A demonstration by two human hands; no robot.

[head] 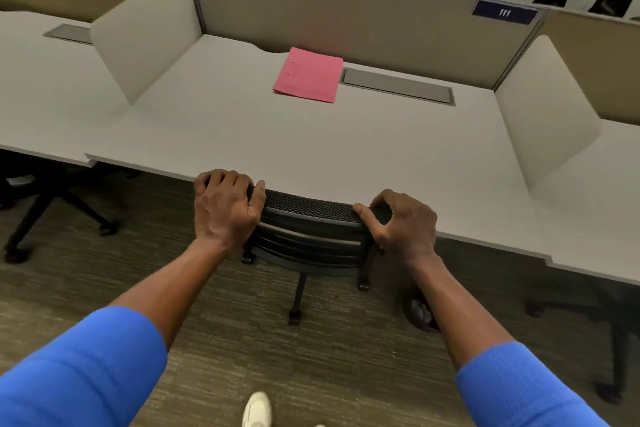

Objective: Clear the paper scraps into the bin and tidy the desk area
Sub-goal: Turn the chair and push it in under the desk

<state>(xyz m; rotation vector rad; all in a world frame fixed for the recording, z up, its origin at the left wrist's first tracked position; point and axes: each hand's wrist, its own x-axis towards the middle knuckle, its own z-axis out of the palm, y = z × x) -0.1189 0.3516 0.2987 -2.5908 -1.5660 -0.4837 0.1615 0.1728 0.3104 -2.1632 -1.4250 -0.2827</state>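
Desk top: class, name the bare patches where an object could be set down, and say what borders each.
Desk: the wide front strip between the pink folder and the chair back is bare, as is the left part beside the side divider. The rear middle is taken by the folder and the cable tray lid.

Both arms reach forward, blue ribbed sleeves (86, 374) pushed up the forearms. Left hand (225, 208) and right hand (401, 222) clasped palm-down, fingers (221, 180) curled over, thumbs pointing inward toward each other.
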